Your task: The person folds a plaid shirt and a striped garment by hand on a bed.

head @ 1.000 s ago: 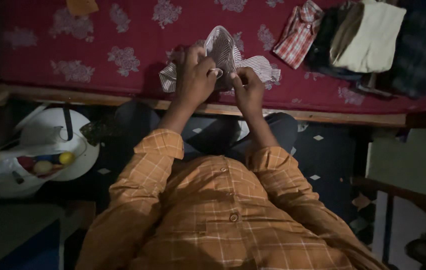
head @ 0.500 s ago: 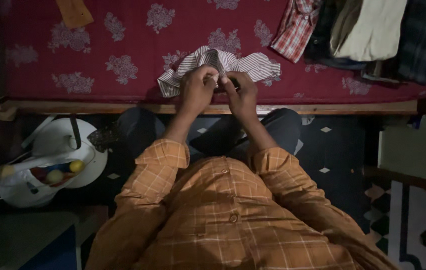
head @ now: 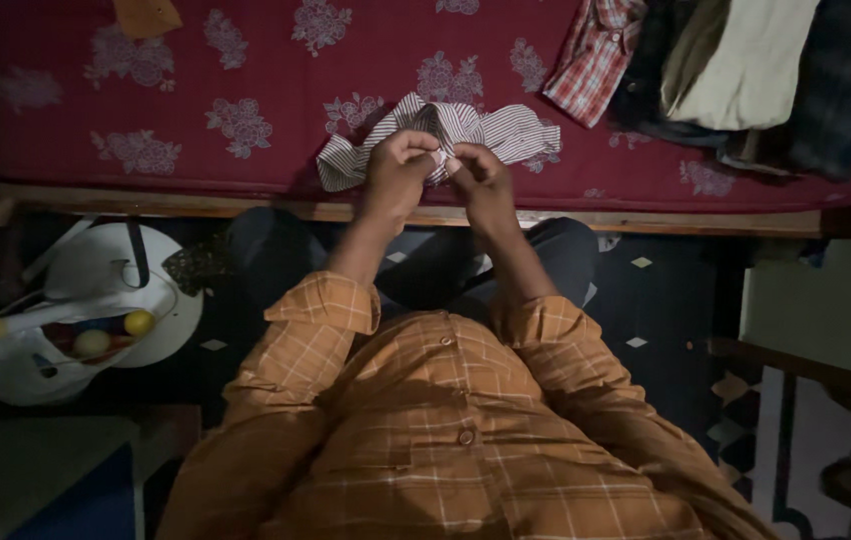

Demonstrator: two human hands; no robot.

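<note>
The left hand [head: 398, 172] and the right hand [head: 481, 180] both pinch the near edge of a crumpled white shirt with thin dark stripes [head: 446, 130]. The shirt lies on a dark red bedsheet with pale flower prints [head: 246, 70], close to the wooden bed edge [head: 646, 222]. A pile of folded clothes [head: 736, 70] lies well apart on the right.

The room is dim, and a bed with a dark red sheet printed with pale flowers [head: 276, 90] fills the top from 10 to 2 o'clock, with a brown wooden edge [head: 646, 222] along its front. The floor is dark tile with small pale diamonds [head: 646, 300], seen at 3 o'clock. A white round plastic tub [head: 161, 270] sits at 9 o'clock, a grey and blue box top [head: 36, 480] at 8 o'clock, and a pale green flat board [head: 831, 310] at 3 o'clock.
</note>
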